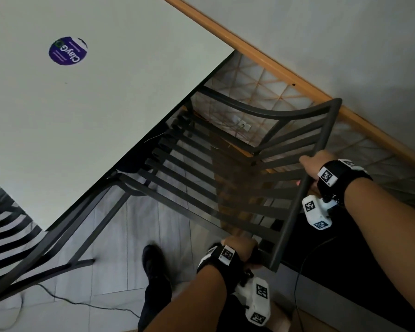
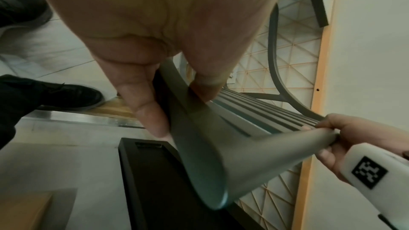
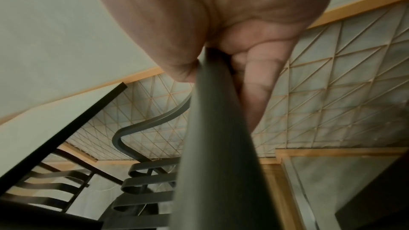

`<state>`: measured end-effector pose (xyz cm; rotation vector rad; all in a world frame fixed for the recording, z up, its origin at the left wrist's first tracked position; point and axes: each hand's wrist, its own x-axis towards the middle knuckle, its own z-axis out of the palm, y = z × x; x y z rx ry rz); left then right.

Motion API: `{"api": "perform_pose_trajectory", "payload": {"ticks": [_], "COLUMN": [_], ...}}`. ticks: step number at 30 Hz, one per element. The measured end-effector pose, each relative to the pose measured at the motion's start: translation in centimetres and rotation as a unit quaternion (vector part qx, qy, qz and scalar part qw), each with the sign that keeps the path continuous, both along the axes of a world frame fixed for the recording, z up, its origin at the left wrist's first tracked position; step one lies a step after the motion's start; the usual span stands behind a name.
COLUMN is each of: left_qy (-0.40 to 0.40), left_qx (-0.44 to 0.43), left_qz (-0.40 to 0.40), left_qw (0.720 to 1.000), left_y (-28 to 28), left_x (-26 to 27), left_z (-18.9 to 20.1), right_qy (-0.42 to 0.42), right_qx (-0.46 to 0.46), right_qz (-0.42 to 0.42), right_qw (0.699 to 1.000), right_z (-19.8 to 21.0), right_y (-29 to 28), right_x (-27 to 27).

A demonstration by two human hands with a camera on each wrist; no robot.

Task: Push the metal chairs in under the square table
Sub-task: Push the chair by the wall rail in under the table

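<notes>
A dark grey slatted metal chair [image 1: 201, 178] faces the white square table [image 1: 86, 111], and the front of its seat reaches the table's edge. My left hand [image 1: 240, 246] grips the lower end of the chair's top back rail [image 2: 221, 146], fingers [image 2: 143, 107] curled round it. My right hand [image 1: 313, 161] grips the same rail [image 3: 217, 146] farther up, thumb on one side and fingers on the other. A second slatted chair [image 1: 10, 233] stands at the table's left corner, mostly out of frame.
A wall with wooden skirting [image 1: 261, 56] runs close behind the chair's right side. A purple round sticker [image 1: 67, 51] is on the tabletop. A thin cable [image 1: 82, 305] lies on the tiled floor by my black shoe [image 1: 153, 262]. A black flat object [image 1: 345, 271] lies lower right.
</notes>
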<state>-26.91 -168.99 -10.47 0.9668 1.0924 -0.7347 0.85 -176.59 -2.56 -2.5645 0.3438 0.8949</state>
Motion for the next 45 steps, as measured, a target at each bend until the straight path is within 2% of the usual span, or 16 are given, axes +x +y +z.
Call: {"api": "perform_pose_trajectory", "payload": {"ticks": [2,5,7,10,14,21,25,28,40,45], "left_qy": [0.000,0.067,0.078,0.067,0.001,-0.015,0.032,0.045,0.062,0.060], "left_qx": [-0.030,-0.064,-0.070,-0.053,0.000,0.016,-0.003,0.009,0.046,0.058], "left_qz": [-0.006,0.051,0.070,0.084,0.035,-0.008,0.033,0.015,0.015,0.012], "left_qw": [1.000,0.994,0.992,0.993,0.999,1.000,0.999,0.999,0.997,0.996], "left_y": [0.0,-0.3,-0.1,0.9,2.4,4.5,6.8,8.5,12.9,14.5], "left_x": [0.3,0.5,0.8,1.0,1.1,1.3,1.2,1.1,-0.6,-1.6], "left_z": [0.5,-0.2,-0.4,0.1,-0.3,0.2,1.5,1.8,0.0,0.1], "right_qy": [-0.005,-0.013,-0.004,-0.004,-0.015,-0.022,-0.005,0.002,0.097,0.113], "right_qx": [-0.015,-0.055,-0.054,-0.034,0.046,0.073,0.084,0.088,0.196,0.186], "right_qz": [-0.005,-0.005,-0.014,-0.045,-0.107,-0.077,-0.062,-0.043,-0.108,-0.066], "right_qw": [1.000,0.998,0.998,0.998,0.993,0.994,0.995,0.995,0.970,0.974], "right_z": [0.4,0.3,0.3,0.1,-0.5,0.3,0.6,0.0,-0.3,-0.4], "right_y": [-0.2,-1.0,-1.6,-1.2,0.0,1.5,3.1,4.3,8.7,10.4], "right_x": [-0.4,-0.3,0.0,-0.2,-0.6,-1.2,-1.3,-1.3,-1.5,-1.8]}}
